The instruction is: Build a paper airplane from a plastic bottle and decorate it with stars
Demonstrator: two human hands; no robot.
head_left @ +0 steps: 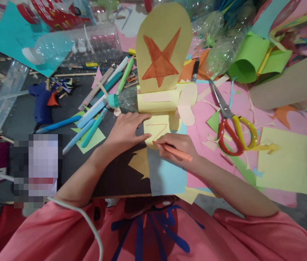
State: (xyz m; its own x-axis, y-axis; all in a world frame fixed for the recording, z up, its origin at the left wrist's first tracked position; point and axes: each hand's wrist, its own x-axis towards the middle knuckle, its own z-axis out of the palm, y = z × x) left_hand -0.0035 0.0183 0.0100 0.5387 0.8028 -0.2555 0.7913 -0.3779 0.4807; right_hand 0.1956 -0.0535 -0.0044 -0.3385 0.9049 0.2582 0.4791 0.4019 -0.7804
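My right hand (179, 145) grips an orange marker (179, 153), its tip touching a yellow paper flap (156, 119). Thin orange lines in an angular shape run across that flap. My left hand (127, 130) lies with fingers stretched out, the fingertips on the flap's left edge. Just above lies a clear plastic bottle (127, 102) with a teal cap, wrapped in yellow paper (156, 98). A larger rounded yellow piece with a filled orange star (160, 63) stands out from the far side of the wrap.
Scissors (229, 119) with red and yellow handles lie open on pink paper at right. Several markers (90, 112) and a blue glue gun (40, 101) are at left. Clear bottles (80, 45) lie at the back. Yellow paper (285, 163) rests near the right edge.
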